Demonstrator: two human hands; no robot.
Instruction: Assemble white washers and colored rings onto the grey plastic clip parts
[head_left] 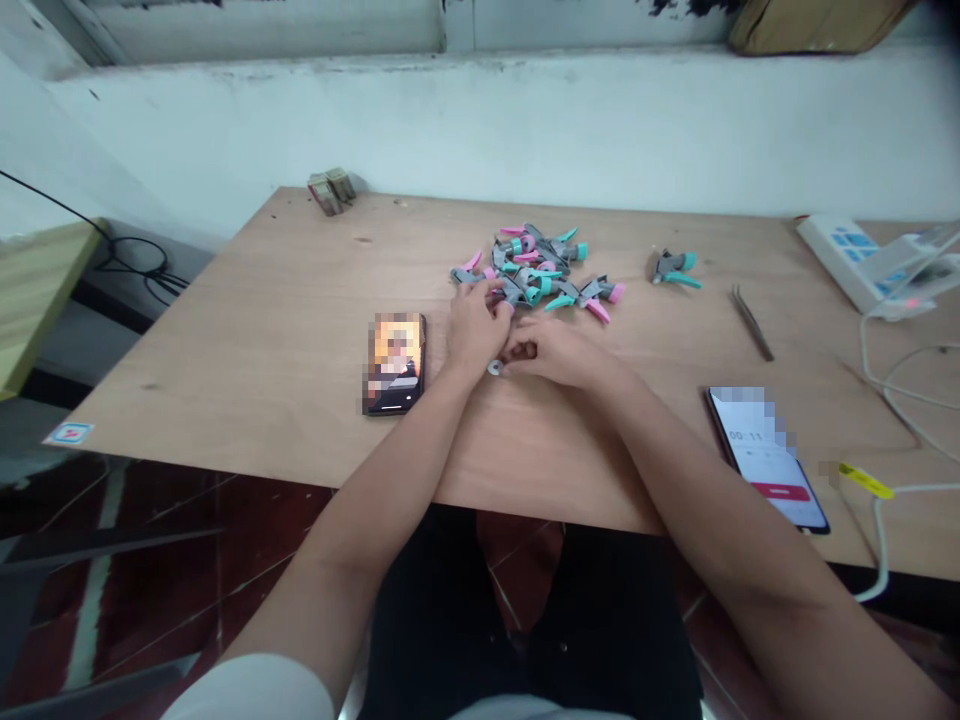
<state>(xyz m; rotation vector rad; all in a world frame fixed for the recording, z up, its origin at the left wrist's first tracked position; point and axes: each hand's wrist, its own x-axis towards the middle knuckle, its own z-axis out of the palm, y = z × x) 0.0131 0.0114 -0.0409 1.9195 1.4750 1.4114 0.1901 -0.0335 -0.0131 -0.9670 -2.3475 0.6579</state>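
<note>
Several grey trigger spray heads (559, 255) with teal or pink levers and ends lie heaped beyond my hands. My left hand (478, 325) is at the near edge of the heap, its fingers bent around a spray head that they partly hide. Close beside it, my right hand (559, 350) has curled fingers, with the thumb and fingertips drawn together. A small white ring (495, 368) lies by the right fingertips, between the two hands. What the right fingers pinch, if anything, is hidden.
One spray head (671, 268) lies apart at the right, near metal tweezers (751, 322). A phone (395, 363) lies left of my hands; another phone (766, 455) shows a timer. A white power strip (862, 265) with cables stands far right. Small bundles (331, 191) sit by the wall.
</note>
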